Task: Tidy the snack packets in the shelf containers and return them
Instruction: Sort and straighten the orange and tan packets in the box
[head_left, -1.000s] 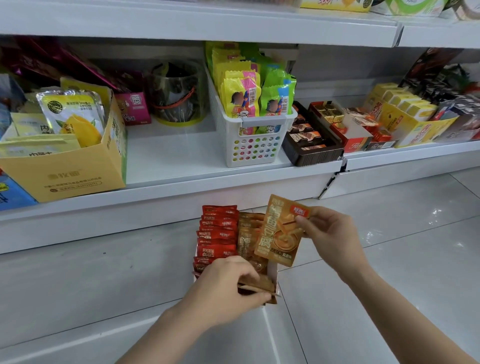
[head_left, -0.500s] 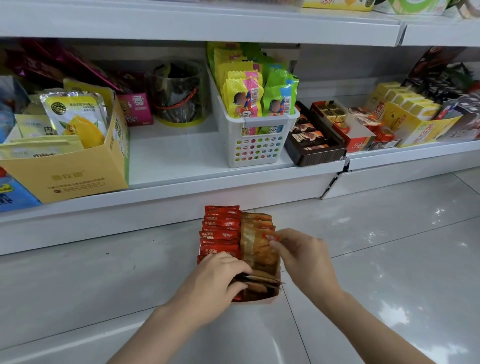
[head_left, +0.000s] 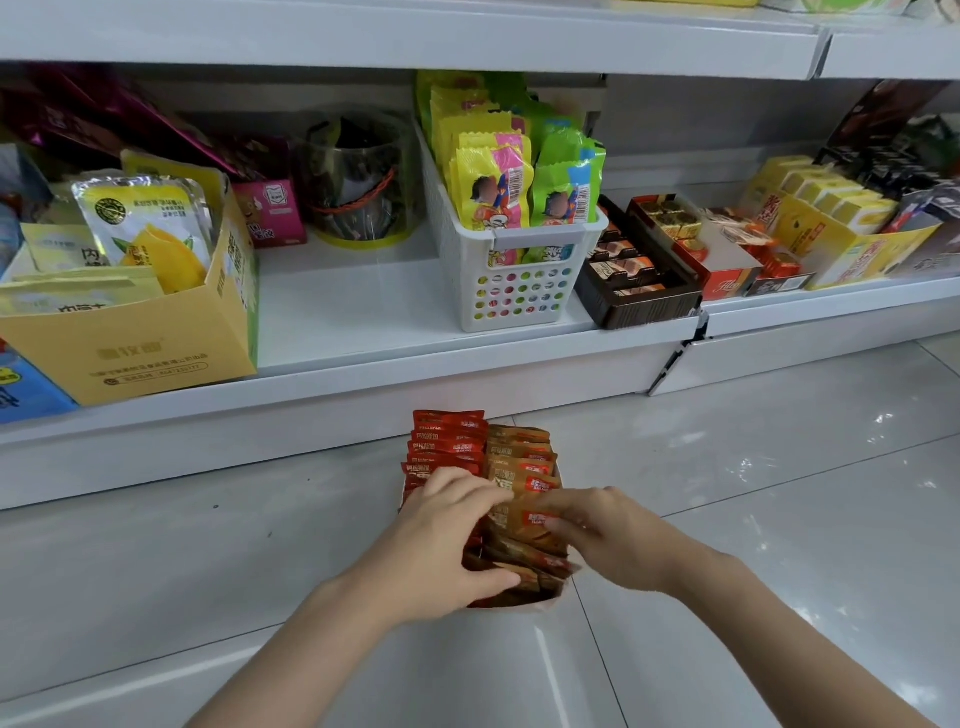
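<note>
Two hands, left hand (head_left: 441, 540), right hand (head_left: 613, 540), gripping brown packets (head_left: 519, 467) in container (head_left: 540, 603)

Left arm: bare, reached forward and rightward from the lower left, wrist straight.
Left hand (head_left: 444, 540): back upward, fingers curled downward, thumb stretched rightward along its near edge, just beside the right hand.
Right arm: bare, reached forward and leftward from the lower right.
Right hand (head_left: 610, 538): back upward, fingers bent and pointed leftward toward the left hand's fingertips, the tips close but apart.
Grip: whether either hand pinched anything could not be told.
</note>
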